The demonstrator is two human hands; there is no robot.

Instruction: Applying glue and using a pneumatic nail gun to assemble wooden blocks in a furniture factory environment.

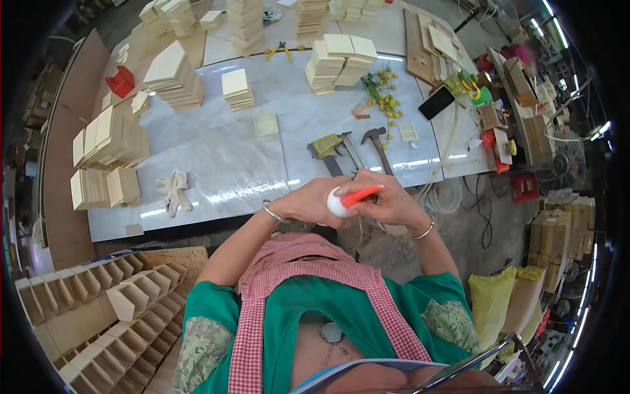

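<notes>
In front of my apron I hold a white squeeze bottle (336,203) with a long red nozzle (359,195). Its body is wrapped by my left hand (307,202). The fingers of my right hand (392,202) close around the red nozzle, their tips near its base. Just beyond my hands on the table lie a yellow-and-black nail gun (326,147) and a claw hammer (377,146). A small shallow wooden tray (266,124) sits farther off, and a similar little tray (408,132) lies right of the hammer.
Stacks of pale wooden boards (174,77) and box pieces (340,58) stand along the table's left and far sides. A white glove (174,192), yellow-handled pliers (281,52) and a black phone (437,102) lie on it. Wooden compartment boxes (125,308) fill the lower left; a hose (446,190) hangs at the right.
</notes>
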